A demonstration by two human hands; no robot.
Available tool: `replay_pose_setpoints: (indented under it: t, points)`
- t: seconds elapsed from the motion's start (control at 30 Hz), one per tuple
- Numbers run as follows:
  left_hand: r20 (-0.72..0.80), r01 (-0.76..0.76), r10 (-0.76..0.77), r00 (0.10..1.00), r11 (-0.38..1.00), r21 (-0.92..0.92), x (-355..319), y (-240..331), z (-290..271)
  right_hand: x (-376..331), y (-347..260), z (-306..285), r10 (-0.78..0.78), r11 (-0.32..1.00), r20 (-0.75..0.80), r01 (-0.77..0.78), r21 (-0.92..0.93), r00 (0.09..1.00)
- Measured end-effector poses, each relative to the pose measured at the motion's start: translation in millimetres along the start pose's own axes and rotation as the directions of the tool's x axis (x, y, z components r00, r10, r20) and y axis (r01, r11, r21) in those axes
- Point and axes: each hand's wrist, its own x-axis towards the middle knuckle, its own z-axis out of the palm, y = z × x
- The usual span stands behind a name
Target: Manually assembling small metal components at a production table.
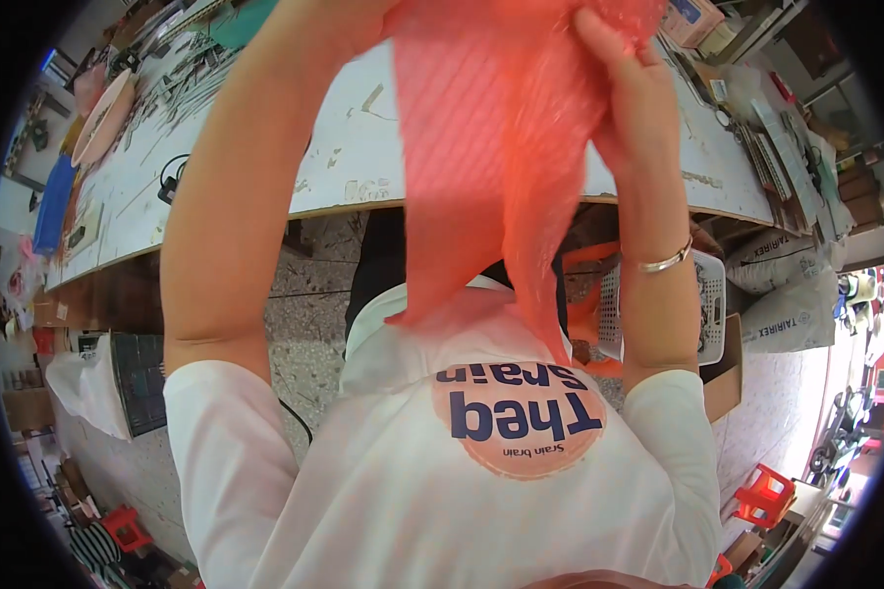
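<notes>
A translucent red plastic bag [462,147] hangs in front of me, high over the near edge of the table, its lower end reaching down past my waist. It is creased, with a folded strip down its right side. My right hand [631,74] grips the bag's upper right part, thumb and fingers closed on the film. At the upper rim of the picture, my left hand [363,14] meets the bag's upper left corner; its fingers are cut off or covered, but the bag is drawn up there as if held. A bracelet [666,259] circles my right wrist.
The white worktable [354,128] has many thin metal strips [182,93] and a pink basin [103,118] at left. Long bars and packages [771,147] crowd its right side. Below right stand a white perforated basket [709,304] and sacks [791,304]; a red stool [764,496] lies further back.
</notes>
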Motion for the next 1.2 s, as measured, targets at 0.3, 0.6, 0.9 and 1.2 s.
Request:
replay_pose_setpoints:
  t: [0.3, 0.6, 0.9, 1.2]
  points:
    - [-0.446, 0.176, 0.022, 0.895, 0.901, 0.396, -84.2, -158.4, 14.0, 44.9, 13.2, -31.3, -0.474, 0.813, -0.202, 0.339, -0.473, 0.857]
    - [-0.268, 0.481, -0.403, 0.875, 0.659, 0.578, -72.9, -108.1, -34.8, 29.7, -7.8, -151.2, -0.058, 0.996, -0.560, 0.089, 0.029, 0.827]
    - [-0.099, 0.376, -0.411, 0.906, 0.675, 0.635, -71.9, -146.0, 12.5, 5.0, 53.7, -167.5, -0.296, 0.949, -0.878, 0.222, -0.224, 0.376]
    - [-0.088, 0.608, -0.636, 0.766, 0.675, 0.417, -103.0, -146.3, -14.5, -34.9, 9.7, -190.2, -0.081, 0.976, -0.798, 0.209, 0.057, 0.597]
